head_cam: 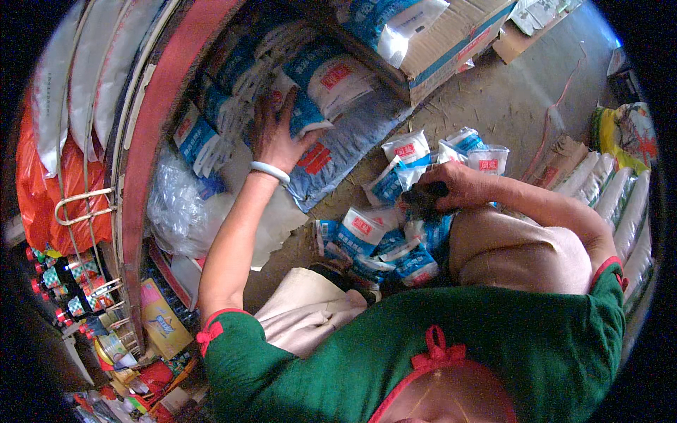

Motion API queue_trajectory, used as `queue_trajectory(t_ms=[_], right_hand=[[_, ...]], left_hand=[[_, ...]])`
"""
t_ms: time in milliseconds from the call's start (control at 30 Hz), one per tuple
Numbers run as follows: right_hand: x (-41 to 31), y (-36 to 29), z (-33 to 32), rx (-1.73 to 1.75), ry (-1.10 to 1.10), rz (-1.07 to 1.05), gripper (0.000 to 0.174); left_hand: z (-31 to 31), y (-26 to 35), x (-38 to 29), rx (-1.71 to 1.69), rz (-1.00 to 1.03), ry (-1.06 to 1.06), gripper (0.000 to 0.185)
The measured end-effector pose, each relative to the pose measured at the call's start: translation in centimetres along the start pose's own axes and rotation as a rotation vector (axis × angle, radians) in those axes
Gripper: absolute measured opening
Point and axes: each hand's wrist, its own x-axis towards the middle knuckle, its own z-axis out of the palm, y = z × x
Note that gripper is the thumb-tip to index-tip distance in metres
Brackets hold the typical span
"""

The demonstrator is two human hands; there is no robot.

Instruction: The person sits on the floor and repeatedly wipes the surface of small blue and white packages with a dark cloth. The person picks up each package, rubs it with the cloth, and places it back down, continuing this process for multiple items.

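Observation:
My left hand [279, 127], a pale bangle at its wrist, reaches to a pile of blue-and-white plastic packets [238, 79] in the shade of a shelf. Its fingers are spread over a packet [307, 113]; whether they grip it I cannot tell. Under that hand's thumb side lies a large blue-grey plastic sack [338, 158] with red print. My right hand [449, 185], bent near my knee, has a dark, blurred thing [426, 198] at its fingers, among loose packets [404, 148] on the floor. More packets [365, 227] lie heaped between my legs.
Crumpled clear plastic [177, 185] lies at the left beside a red shelf edge [158, 79]. A cardboard box [449, 37] with packets on it stands at the top. Long white filled bags [624, 195] are stacked at the right. Small packaged goods [164, 322] sit at the lower left.

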Motion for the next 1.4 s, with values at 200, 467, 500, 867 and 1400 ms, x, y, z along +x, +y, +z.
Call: queue_trajectory(t_ms=[200,467,500,867,1400], right_hand=[[0.0,2.2,-1.4,0.172,0.042,0.041,0.051],[-0.8,5.1,-4.8,0.748,0.308,0.441,0.048],[-0.8,5.1,-5.4,0.802,0.352,0.473,0.047],[-1.3,6.0,-9.7,1.230,0.190,-0.069,0.043],[-1.9,6.6,-8.0,1.212,0.435,0.397,0.054]], left_hand=[[1.4,-1.4,0.6,0.098,-0.049,-0.014,0.106],[-2.7,7.8,-2.8,-0.252,0.174,0.088,0.079],[-2.9,9.0,-3.2,-0.311,0.302,0.068,0.060],[13.9,16.5,-6.7,-0.488,0.131,-0.403,0.048],[21.2,18.4,-6.5,-0.676,-0.087,-0.607,0.067]])
